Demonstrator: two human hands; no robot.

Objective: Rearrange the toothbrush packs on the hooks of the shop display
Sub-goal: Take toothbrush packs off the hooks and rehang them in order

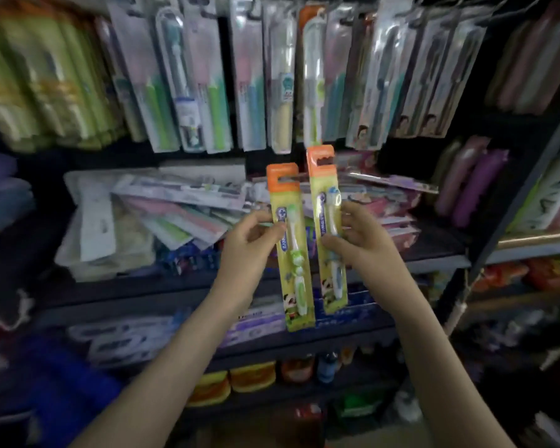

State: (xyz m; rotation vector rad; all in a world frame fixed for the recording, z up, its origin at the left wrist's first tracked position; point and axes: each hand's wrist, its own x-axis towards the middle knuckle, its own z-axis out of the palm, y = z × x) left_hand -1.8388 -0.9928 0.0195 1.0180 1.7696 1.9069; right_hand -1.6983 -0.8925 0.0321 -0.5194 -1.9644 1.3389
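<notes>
My left hand (pixel 251 244) is pinching the green toothbrush pack (pixel 296 286), upright, below the hanging row (pixel 249 92). My right hand (pixel 361 240) is grasping the blue toothbrush pack (pixel 325 189) just beside it. Judgement: each orange header (pixel 282 177) needs holding level so its slot threads cleanly.

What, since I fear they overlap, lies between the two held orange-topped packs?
Nothing. In the head view a narrow gap separates the green-brush pack in the left hand from the blue-brush pack in the right hand; only blurred shelf stock shows behind.
</notes>
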